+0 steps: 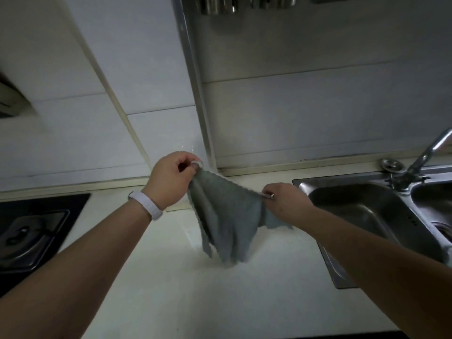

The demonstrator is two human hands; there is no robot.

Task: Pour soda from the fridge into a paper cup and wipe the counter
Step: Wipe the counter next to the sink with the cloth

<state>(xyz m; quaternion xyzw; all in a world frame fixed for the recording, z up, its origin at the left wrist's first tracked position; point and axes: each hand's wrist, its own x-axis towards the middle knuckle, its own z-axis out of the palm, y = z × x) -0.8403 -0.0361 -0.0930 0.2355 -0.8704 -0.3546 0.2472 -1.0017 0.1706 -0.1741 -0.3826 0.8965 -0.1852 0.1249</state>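
The cloth (225,216) hangs above the counter (171,277), between the two hands; the left hand (171,179) pinches its upper corner, higher and nearer the wall (318,113); the right hand (283,199) pinches another corner, lower and to the right; the cloth's lowest folds seem to hang just over the counter, though contact is hard to judge; the stove (31,231) sits in the counter at far left; the sink (362,209) lies to the right, partly under the right forearm; the faucet (425,155) stands behind the sink; metal utensils (220,6) hang on the wall at the top.
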